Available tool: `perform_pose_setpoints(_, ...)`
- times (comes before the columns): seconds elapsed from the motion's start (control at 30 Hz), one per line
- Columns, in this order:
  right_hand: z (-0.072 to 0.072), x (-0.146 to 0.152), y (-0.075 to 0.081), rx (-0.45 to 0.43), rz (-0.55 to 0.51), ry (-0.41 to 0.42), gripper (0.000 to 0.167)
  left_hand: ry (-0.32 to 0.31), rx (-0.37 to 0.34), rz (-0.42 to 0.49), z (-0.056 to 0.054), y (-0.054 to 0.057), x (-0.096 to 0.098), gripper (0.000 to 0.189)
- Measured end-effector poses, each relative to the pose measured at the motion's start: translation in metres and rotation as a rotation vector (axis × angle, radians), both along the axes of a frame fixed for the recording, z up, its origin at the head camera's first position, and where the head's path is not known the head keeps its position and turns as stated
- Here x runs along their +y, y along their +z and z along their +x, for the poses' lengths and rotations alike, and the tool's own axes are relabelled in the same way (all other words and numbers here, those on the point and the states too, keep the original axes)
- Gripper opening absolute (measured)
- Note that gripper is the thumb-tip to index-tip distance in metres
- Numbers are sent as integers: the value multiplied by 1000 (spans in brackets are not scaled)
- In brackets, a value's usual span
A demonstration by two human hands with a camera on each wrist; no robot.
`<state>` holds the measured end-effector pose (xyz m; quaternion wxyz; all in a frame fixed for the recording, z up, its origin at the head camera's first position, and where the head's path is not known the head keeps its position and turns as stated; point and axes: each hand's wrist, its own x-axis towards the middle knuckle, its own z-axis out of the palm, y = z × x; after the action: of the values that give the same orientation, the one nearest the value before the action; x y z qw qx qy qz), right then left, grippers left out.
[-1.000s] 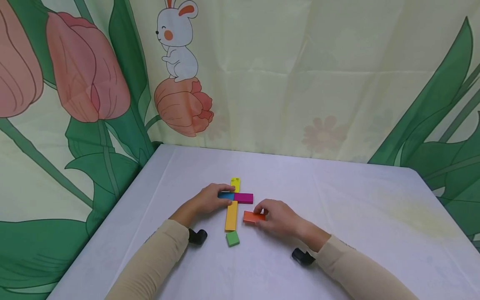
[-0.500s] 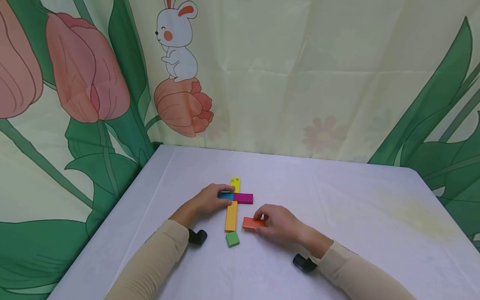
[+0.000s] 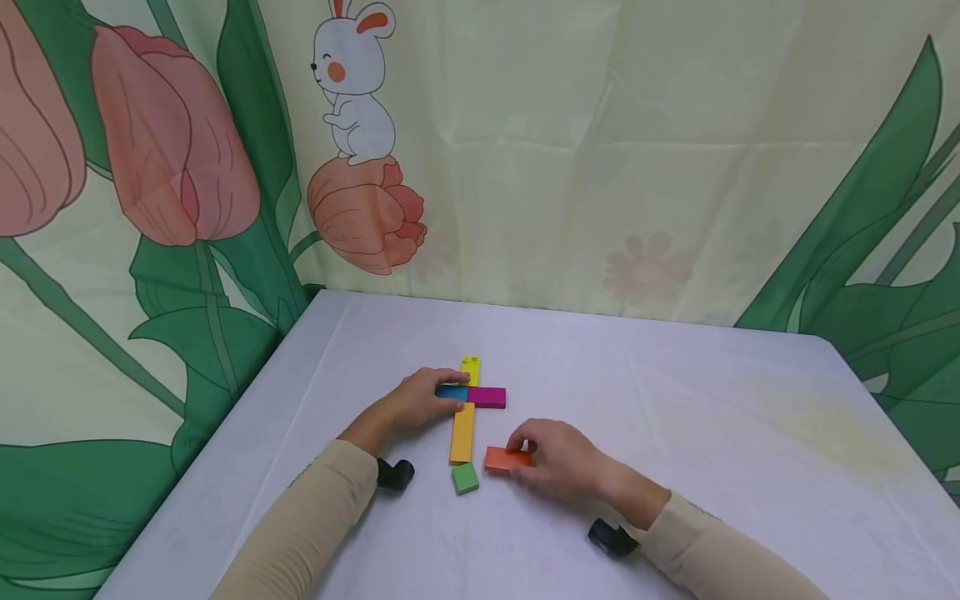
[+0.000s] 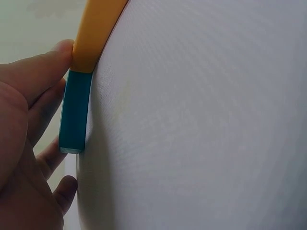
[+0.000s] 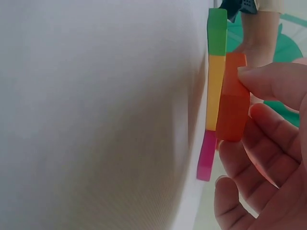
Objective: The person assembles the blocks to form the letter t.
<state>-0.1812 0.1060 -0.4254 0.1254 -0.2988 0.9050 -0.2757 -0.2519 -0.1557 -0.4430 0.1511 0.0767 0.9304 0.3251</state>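
Observation:
In the head view, my left hand [image 3: 416,397] has thumb and fingers around a blue block [image 3: 453,392] lying on the table. In the left wrist view the thumb rests where the blue block [image 4: 76,110] meets the amber block [image 4: 98,36]. A magenta block [image 3: 487,397] lies against the blue one, with a yellow block [image 3: 471,367] behind and the long amber block [image 3: 462,433] in front. The green block [image 3: 465,478] sits slightly turned at the amber block's near end. My right hand [image 3: 558,454] pinches an orange block [image 3: 506,460] right of the amber one, seemingly above the table.
A white cloth covers the table [image 3: 712,433]. Behind it hangs a printed curtain [image 3: 540,150] with tulips and a rabbit. Black wrist devices sit below each forearm, one near the left wrist [image 3: 396,475] and one near the right wrist [image 3: 611,537].
My right hand has moved toward the near edge with the orange block, which now sits level with the amber block's near end. The left hand and the other blocks keep their places.

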Motion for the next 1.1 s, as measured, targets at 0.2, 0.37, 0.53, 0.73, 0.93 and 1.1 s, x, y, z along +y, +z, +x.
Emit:
perform_pose_setpoints(0.2,3,4,-4,12,14,55,23,3,-5,-5,0,0,0,53)
perform_pose_setpoints(0.37,5,6,-5,27,13,106,19,8,-15,-2,-1,-1,1,54)
perform_pose_setpoints(0.53,6,5,-3,19,33,108,20,14,-16,6,-1,-1,0,54)
perform_pose_setpoints(0.73,9,2,1,-2,73,90,25,19,-16,7,1,0,1,54)
perform_pose_setpoints(0.93,8,1,-1,12,90,79,35,20,-11,2,1,1,1,54)
perform_pose_setpoints(1.1,7,-1,-3,23,89,67,33,19,-12,-1,1,1,1,54)
